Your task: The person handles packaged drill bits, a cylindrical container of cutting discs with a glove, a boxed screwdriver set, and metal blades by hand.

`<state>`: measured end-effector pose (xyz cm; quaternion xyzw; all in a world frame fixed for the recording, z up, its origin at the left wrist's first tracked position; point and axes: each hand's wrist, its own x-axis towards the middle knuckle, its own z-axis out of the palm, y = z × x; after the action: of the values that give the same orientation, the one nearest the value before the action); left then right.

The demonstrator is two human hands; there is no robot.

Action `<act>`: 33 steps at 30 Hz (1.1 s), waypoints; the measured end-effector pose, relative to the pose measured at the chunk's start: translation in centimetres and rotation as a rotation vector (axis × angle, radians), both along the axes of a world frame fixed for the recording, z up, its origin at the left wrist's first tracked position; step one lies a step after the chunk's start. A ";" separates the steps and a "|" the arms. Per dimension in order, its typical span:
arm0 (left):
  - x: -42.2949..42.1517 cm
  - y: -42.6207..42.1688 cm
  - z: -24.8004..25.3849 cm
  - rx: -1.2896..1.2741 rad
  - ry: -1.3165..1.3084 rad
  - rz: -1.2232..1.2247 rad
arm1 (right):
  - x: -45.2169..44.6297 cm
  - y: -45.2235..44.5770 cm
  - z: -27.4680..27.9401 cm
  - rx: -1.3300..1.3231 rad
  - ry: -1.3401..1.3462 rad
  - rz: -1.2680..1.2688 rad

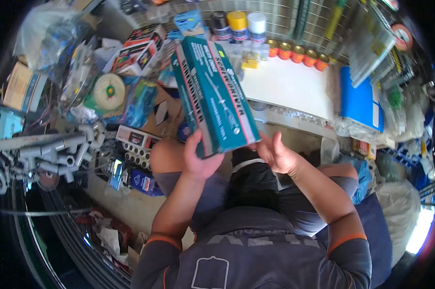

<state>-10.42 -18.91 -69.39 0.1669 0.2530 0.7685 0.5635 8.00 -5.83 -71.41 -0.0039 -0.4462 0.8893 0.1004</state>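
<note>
A long teal screwdriver box with red and white stripes is held tilted above my lap. My left hand grips its lower left end, thumb on the side, the other fingers hidden underneath. At the lower right corner, my right hand touches the box with its fingers apart and thumb raised; part of its fingers is hidden behind the box. Behind the box lies a white board.
Spray cans and several small orange tins line the back. A blue folder lies right. Grey pipe fittings, a round dial, packets and boxes crowd the left.
</note>
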 end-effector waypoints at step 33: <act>16.9 24.1 -10.1 -0.533 -0.083 -0.375 | 13.3 14.6 4.5 1.086 -1.202 -1.029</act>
<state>6.53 5.15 -79.52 0.0257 0.3869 0.5641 0.7290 21.32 8.75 -66.90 -0.6078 -0.7179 0.2575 0.2210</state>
